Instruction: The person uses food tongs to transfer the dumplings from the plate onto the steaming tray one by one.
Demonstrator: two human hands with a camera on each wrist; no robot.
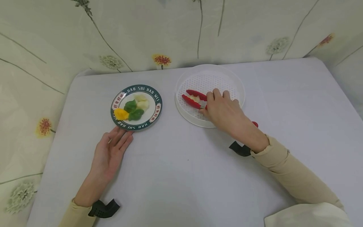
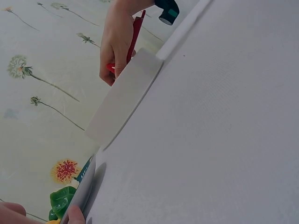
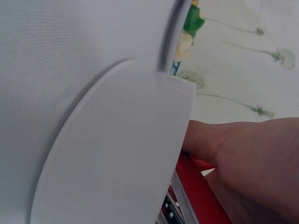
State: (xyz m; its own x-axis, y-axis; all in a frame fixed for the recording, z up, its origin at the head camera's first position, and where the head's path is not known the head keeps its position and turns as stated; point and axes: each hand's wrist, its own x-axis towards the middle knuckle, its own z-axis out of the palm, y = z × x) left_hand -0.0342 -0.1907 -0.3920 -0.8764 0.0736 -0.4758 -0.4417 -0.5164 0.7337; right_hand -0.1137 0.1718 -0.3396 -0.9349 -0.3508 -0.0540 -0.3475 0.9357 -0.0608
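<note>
My right hand point(image 1: 225, 112) grips red-tipped tongs point(image 1: 195, 93) over a round white tray with a perforated base point(image 1: 210, 78). Between the tong tips sits a small pale yellow piece point(image 1: 194, 98). In the right wrist view, the tray's side wall point(image 3: 117, 140) hides part of the tongs. My left hand point(image 1: 109, 156) is at the near rim of a green-bordered plate point(image 1: 139, 127), its fingers extended and their tips under the rim, its thumb apart. On the plate lie green pepper-like pieces point(image 1: 135, 114), a yellow piece point(image 1: 121, 114) and pale pieces point(image 1: 142, 105).
A white cloth point(image 1: 181, 183) covers the table. Floral fabric point(image 1: 181, 31) hangs behind the table's far edge. Black wrist devices point(image 1: 104, 209) sit on both wrists. The plate stands left of the tray, with a gap of cloth between them.
</note>
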